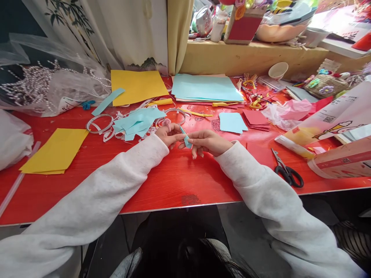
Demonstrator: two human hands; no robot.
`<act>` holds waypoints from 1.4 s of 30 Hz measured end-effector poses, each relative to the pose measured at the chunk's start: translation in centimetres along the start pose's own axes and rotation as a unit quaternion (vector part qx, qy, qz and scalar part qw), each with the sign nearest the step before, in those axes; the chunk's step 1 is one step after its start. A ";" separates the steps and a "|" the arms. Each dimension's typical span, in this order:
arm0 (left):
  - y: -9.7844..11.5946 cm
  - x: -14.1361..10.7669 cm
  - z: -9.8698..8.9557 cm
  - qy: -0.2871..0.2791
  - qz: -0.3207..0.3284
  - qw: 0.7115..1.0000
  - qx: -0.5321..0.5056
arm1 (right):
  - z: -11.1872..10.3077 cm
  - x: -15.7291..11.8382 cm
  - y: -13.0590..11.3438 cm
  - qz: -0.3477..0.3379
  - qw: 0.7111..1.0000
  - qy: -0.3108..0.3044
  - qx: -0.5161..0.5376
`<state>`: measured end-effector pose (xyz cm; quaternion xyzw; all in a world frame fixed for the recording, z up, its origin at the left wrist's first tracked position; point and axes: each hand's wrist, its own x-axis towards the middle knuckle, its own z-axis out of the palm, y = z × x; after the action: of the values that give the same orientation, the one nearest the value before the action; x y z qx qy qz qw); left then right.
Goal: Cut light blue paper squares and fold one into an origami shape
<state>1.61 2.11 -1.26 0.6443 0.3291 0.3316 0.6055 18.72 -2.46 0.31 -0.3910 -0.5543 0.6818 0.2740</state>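
Note:
Between my two hands, over the middle of the red table [174, 181], is a small folded piece of light blue paper [187, 142]. My left hand [170, 135] pinches its left side between thumb and fingers. From the other side, my right hand [207, 141] grips it with thumb and forefinger, the other fingers curled below. Just beyond my left hand lies a heap of blue paper pieces [139, 122] on white scraps. Right of my hands are a stack of blue paper squares [232, 122] and a stack of red paper pieces [255, 120].
Black-handled scissors [288, 172] lie near the right front edge. Yellow sheets [55, 150] lie on the left, with a roll of tape [100, 123] behind. Larger yellow [139, 87] and blue sheets [207, 87] are at the back. A paper cup [278, 71] stands back right.

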 end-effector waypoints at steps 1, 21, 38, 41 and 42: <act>0.0 0.0 0.0 0.000 -0.002 1.000 0.004 | 0.1 0.0 -0.1 0.005 1.000 0.009 -0.022; -0.2 0.0 -0.2 0.008 -0.018 0.998 0.064 | 1.1 0.7 0.5 0.001 0.995 0.053 -0.089; 0.1 0.4 -0.6 0.031 -0.137 0.990 -0.001 | 0.4 0.9 0.9 0.001 0.992 -0.011 -0.129; 0.1 0.5 -0.5 0.043 -0.120 0.992 0.017 | 0.4 0.9 1.0 0.024 0.995 0.008 -0.094; 0.1 0.4 -0.5 0.049 -0.110 0.992 0.040 | 0.4 0.9 1.0 0.027 0.996 0.010 -0.085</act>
<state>1.41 2.73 -1.14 0.6106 0.4401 0.2809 0.5954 17.97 -2.19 -0.87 -0.4346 -0.5964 0.6356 0.2269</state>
